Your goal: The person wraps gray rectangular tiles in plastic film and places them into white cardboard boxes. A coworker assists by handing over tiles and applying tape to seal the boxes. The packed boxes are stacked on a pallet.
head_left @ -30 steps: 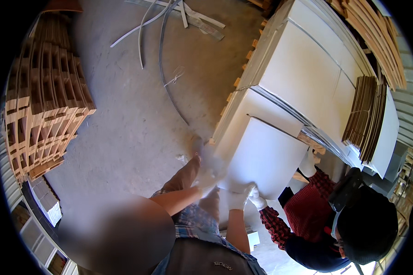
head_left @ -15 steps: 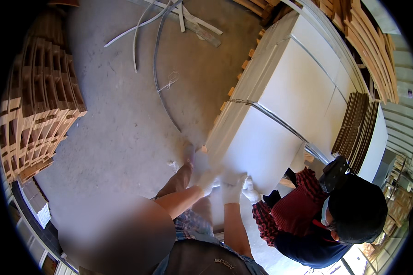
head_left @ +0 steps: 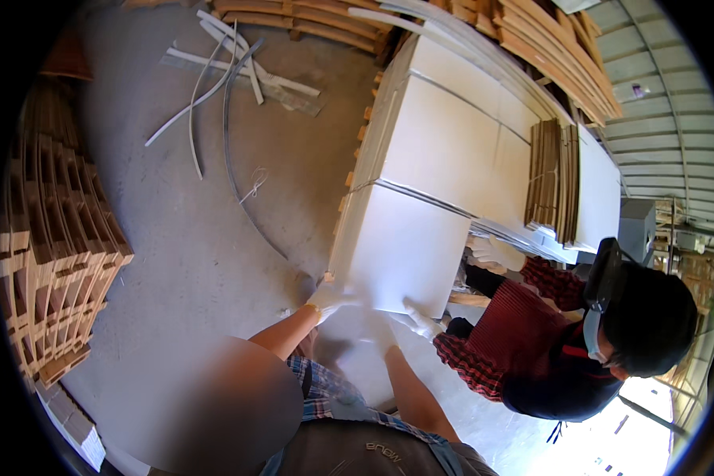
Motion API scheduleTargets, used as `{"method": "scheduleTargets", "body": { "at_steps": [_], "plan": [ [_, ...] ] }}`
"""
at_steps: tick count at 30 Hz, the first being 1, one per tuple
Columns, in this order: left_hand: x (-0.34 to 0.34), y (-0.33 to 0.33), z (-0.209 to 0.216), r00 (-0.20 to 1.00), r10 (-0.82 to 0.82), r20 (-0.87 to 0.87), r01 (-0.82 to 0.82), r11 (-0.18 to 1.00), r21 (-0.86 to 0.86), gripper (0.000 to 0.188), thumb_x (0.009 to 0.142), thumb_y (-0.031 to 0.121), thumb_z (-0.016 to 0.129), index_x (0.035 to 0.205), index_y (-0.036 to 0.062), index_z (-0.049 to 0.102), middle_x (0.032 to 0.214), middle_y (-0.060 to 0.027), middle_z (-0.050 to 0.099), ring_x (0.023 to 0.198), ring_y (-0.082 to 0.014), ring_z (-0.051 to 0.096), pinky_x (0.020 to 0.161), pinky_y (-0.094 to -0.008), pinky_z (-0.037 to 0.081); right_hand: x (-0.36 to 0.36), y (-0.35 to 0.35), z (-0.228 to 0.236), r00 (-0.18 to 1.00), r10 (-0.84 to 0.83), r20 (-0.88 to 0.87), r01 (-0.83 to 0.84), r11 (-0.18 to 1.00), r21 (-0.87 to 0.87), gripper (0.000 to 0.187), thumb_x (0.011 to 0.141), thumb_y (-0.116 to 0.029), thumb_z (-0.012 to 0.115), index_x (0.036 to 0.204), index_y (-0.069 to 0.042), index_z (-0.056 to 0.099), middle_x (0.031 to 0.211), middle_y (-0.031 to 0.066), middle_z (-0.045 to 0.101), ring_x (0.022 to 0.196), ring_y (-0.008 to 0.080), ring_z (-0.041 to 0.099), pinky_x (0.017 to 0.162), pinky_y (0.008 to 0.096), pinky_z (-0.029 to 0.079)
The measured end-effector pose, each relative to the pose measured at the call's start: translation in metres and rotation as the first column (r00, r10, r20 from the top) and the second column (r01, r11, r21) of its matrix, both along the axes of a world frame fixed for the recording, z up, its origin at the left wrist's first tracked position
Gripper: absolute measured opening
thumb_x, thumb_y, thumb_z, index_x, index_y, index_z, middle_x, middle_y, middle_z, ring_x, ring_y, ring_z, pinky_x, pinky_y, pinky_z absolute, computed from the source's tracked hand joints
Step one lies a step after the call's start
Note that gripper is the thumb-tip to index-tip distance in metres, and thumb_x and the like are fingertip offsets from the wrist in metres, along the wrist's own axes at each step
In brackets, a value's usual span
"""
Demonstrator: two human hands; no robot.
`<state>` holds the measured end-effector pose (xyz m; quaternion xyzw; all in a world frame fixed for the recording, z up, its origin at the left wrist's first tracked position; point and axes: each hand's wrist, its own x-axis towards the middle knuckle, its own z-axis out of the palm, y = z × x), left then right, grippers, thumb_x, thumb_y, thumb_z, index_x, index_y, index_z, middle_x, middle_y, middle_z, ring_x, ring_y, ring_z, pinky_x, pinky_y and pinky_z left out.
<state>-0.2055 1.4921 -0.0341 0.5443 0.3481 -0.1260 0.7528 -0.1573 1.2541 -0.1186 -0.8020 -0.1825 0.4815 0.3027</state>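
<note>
A tall stack of large white sheets (head_left: 412, 246) lies ahead of me on a wooden pallet. My left hand (head_left: 328, 301), in a white glove, is at the stack's near left corner. Lower and to the right, my gloved right hand (head_left: 382, 332) is by the near edge, beneath the top surface. Blur smears the fingers of both my hands, so their grip is not visible. A co-worker's gloved hand (head_left: 422, 322) is at the near right corner. The co-worker's other gloved hand (head_left: 493, 254) is beside the stack's right side.
The co-worker (head_left: 523, 341) leans in on the right. Grey strapping (head_left: 228, 127) and pale strips (head_left: 254, 67) lie on the concrete floor. Wooden pallets (head_left: 63, 262) are piled at left. Brown flat cardboard (head_left: 551, 182) stands on the white stack's far right part.
My view has turned, so the stack appears further left. My right hand has moved down off the top near edge. The co-worker's far hand has shifted along the stack's right side.
</note>
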Motion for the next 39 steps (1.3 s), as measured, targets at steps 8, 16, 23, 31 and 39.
{"method": "scheduleTargets", "body": {
  "at_steps": [8,16,23,31,39],
  "plan": [
    [0.043,0.027,0.294,0.940,-0.075,0.333,0.003,0.977,0.212,0.019,0.089,0.009,0.071,0.103,0.0012,0.061,0.096,-0.0049,0.062,0.090,-0.0111,0.058,0.080,-0.0260,0.048,-0.057,-0.025,0.124,0.874,-0.444,-0.199,0.461,0.886,0.048,0.056,0.093,-0.053,0.062,0.121,-0.004,0.068,0.105,0.0124,0.072,0.089,0.0238,0.068,0.079,0.0348,0.054],
    [0.022,-0.142,0.561,-0.050,-0.577,0.815,0.095,0.810,0.579,0.032,0.065,0.027,0.081,0.082,0.0049,0.066,0.091,-0.0125,0.070,0.096,-0.0313,0.068,0.107,-0.0450,0.041,-0.143,-0.181,0.183,0.770,-0.638,0.017,0.637,0.770,0.022,0.062,0.093,-0.057,0.058,0.125,-0.006,0.067,0.121,0.0184,0.068,0.103,0.0343,0.067,0.090,0.0428,0.050],
    [-0.071,-0.293,0.629,-0.504,-0.322,0.801,0.351,0.771,0.531,0.030,0.069,0.030,0.079,0.081,0.0045,0.067,0.087,-0.0124,0.069,0.089,-0.0301,0.067,0.099,-0.0433,0.043,-0.312,-0.363,0.097,0.679,-0.697,0.231,0.732,0.669,-0.130,0.057,0.094,-0.055,0.055,0.123,-0.007,0.067,0.113,0.0198,0.070,0.107,0.0364,0.066,0.092,0.0424,0.051],
    [-0.092,-0.455,0.633,-0.603,-0.126,0.788,0.610,0.565,0.557,0.031,0.074,0.033,0.076,0.080,0.0042,0.067,0.082,-0.0123,0.069,0.082,-0.0288,0.066,0.089,-0.0413,0.046,-0.534,-0.455,0.107,-0.020,-0.994,0.107,0.876,-0.069,-0.478,0.058,0.091,-0.053,0.062,0.114,0.000,0.072,0.107,0.0188,0.074,0.103,0.0333,0.070,0.087,0.0416,0.053],
    [-0.056,-0.596,0.637,-0.624,0.070,0.778,0.742,0.366,0.562,0.033,0.078,0.036,0.074,0.079,0.0038,0.068,0.077,-0.0122,0.068,0.074,-0.0275,0.065,0.080,-0.0393,0.048,-0.562,-0.491,0.010,-0.068,-0.984,0.164,0.909,-0.129,-0.397,0.065,0.088,-0.058,0.066,0.120,-0.001,0.071,0.121,0.0181,0.071,0.116,0.0324,0.066,0.099,0.0396,0.050]
  ]
}}
